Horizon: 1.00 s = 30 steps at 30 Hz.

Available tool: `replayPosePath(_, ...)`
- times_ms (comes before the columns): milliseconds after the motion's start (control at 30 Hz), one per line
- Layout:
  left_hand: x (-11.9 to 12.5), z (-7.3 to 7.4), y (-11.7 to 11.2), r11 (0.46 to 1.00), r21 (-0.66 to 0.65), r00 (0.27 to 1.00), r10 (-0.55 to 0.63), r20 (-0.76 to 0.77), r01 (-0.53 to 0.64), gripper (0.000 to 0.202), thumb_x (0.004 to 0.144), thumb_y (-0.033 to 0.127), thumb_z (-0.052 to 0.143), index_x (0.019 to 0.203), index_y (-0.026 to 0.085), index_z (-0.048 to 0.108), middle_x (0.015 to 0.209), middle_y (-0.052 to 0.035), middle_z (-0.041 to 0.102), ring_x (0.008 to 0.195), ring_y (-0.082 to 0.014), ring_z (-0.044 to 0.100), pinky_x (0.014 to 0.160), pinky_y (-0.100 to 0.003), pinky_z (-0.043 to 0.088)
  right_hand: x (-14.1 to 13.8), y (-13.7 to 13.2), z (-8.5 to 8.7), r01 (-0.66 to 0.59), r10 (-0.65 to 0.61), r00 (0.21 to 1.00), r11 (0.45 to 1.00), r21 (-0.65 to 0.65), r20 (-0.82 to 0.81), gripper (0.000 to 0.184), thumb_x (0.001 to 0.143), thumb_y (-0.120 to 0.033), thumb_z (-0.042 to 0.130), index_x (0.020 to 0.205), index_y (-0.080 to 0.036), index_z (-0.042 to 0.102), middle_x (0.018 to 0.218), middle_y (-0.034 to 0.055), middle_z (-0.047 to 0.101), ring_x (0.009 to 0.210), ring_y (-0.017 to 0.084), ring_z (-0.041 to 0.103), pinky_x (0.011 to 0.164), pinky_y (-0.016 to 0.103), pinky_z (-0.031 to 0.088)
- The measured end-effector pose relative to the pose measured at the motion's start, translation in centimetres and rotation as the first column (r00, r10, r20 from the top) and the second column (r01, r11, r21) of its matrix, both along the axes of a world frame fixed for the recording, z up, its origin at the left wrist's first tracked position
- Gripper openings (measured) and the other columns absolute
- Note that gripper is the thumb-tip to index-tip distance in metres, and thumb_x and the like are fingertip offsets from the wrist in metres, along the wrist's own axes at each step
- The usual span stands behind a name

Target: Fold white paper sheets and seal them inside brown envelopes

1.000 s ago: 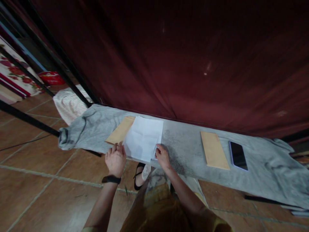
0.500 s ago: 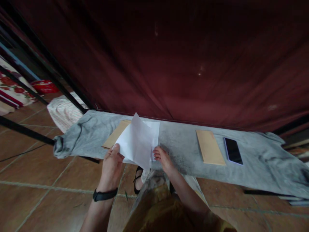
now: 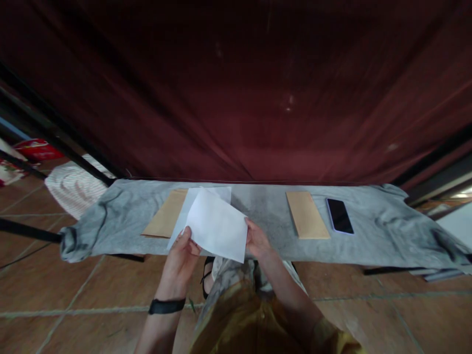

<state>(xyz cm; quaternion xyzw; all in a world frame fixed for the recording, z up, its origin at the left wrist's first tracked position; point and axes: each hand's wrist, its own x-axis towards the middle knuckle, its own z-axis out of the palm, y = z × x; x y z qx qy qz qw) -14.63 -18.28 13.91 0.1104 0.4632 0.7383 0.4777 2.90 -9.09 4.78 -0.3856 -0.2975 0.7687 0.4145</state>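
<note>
A white sheet of paper (image 3: 217,223) is held up between my two hands, slightly tilted above the bench. My left hand (image 3: 181,253) pinches its lower left edge, thumb on top. At its right corner, my right hand (image 3: 256,238) grips the sheet, with some fingers hidden behind it. More white paper (image 3: 184,209) lies beneath on the grey cloth. Left of that rests a brown envelope (image 3: 165,216), partly covered by the paper. Another brown envelope (image 3: 308,216) lies to the right of my hands, beside a phone (image 3: 339,216) with a dark screen and purple edge.
A grey cloth (image 3: 261,201) covers the narrow bench. Dark red fabric (image 3: 236,98) hangs behind it, with black metal bars (image 3: 29,231) at the left. A striped cloth (image 3: 77,184) hangs at the left end. Below is a tiled floor (image 3: 44,285).
The sheet was lifted and curled in my left hand; now it is flatter. My right hand, earlier by the lower paper with fingers apart, has taken the sheet's right corner. The view has shifted slightly.
</note>
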Motion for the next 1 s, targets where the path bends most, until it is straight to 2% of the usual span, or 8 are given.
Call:
replayPosePath(133,-0.1,-1.2,-0.1,0.994,-0.047,0.995,-0.103,0.007,0.103,0.014,0.078,0.017,0.078,0.089,0.018,0.07,0.093,-0.0014,0.077,0.081,-0.0127,0.071,0.075,-0.024,0.06,3.7,1.8,1.0,0.151,-0.157,0.983,0.986,-0.075,-0.092,0.012,0.083,-0.028,0.063,0.095,-0.024,0.064,0.09,0.0023,0.077,0.09,0.021,0.073,0.078,0.035,0.059)
replayPosePath(333,0.3,-1.9,0.1,0.941,-0.125,0.929,-0.331,-0.162,0.314,0.033,0.067,0.028,0.088,0.094,0.017,0.073,0.09,-0.004,0.075,0.079,-0.0151,0.068,0.078,-0.028,0.056,8.2,3.9,4.7,0.049,-0.051,0.996,0.998,-0.038,-0.071,0.028,0.088,-0.049,0.055,0.079,-0.022,0.06,0.072,0.0035,0.073,0.079,0.022,0.073,0.063,0.03,0.057)
replayPosePath(433,0.6,-1.6,0.4,0.894,-0.183,0.831,-0.448,-0.33,0.409,0.037,0.07,0.042,0.085,0.095,0.017,0.075,0.093,-0.0069,0.075,0.085,-0.0189,0.067,0.082,-0.031,0.053,9.4,4.8,6.1,-0.016,0.007,0.995,0.996,-0.089,-0.097,0.033,0.088,-0.052,0.053,0.074,-0.022,0.058,0.063,0.0023,0.069,0.07,0.02,0.071,0.056,0.026,0.053)
replayPosePath(567,0.3,-1.2,0.6,0.839,-0.3,0.671,-0.544,-0.504,0.455,0.035,0.073,0.051,0.078,0.085,0.018,0.076,0.086,-0.006,0.075,0.081,-0.0213,0.065,0.08,-0.033,0.052,10.5,5.7,6.7,0.016,-0.019,1.0,0.994,-0.111,-0.025,0.016,0.085,-0.033,0.059,0.074,-0.022,0.058,0.061,-0.0006,0.069,0.065,0.018,0.069,0.053,0.024,0.05)
replayPosePath(667,0.0,-0.7,0.6,0.783,-0.346,0.58,-0.617,-0.531,0.517,0.029,0.071,0.048,0.079,0.08,0.021,0.078,0.086,-0.0058,0.077,0.085,-0.0253,0.065,0.084,-0.036,0.052,11.1,6.0,7.1,0.017,-0.015,0.999,0.997,-0.069,0.029,0.004,0.08,-0.022,0.058,0.078,-0.021,0.061,0.067,-0.001,0.072,0.068,0.018,0.07,0.053,0.023,0.049)
replayPosePath(733,0.0,-0.3,0.7,0.736,-0.368,0.541,-0.671,-0.506,0.569,0.027,0.069,0.045,0.081,0.081,0.021,0.078,0.088,-0.0064,0.077,0.091,-0.0285,0.066,0.087,-0.039,0.052,11.5,6.0,7.6,0.014,-0.014,1.0,1.0,0.007,0.025,0.009,0.079,-0.021,0.057,0.084,-0.02,0.065,0.072,-0.001,0.074,0.071,0.018,0.071,0.057,0.024,0.051)
replayPosePath(800,0.0,0.0,0.9,0.715,-0.347,0.555,-0.694,-0.458,0.607,0.029,0.067,0.04,0.083,0.089,0.021,0.079,0.095,-0.0079,0.078,0.098,-0.0306,0.067,0.091,-0.041,0.052,12.0,6.0,8.3,0.032,-0.032,0.999,0.995,0.091,-0.001,0.013,0.077,-0.02,0.059,0.088,-0.02,0.067,0.076,-0.0018,0.075,0.072,0.017,0.07,0.062,0.024,0.052)
replayPosePath(1000,0.2,0.4,2.8,0.792,-0.038,0.76,-0.597,-0.256,0.609,0.055,0.066,0.032,0.084,0.119,0.019,0.073,0.119,-0.0146,0.073,0.116,-0.0323,0.065,0.107,-0.045,0.045,13.3,5.8,10.7,0.127,-0.124,0.992,0.941,0.313,-0.03,0.013,0.071,-0.019,0.068,0.084,-0.022,0.07,0.077,-0.003,0.074,0.074,0.015,0.067,0.075,0.024,0.052)
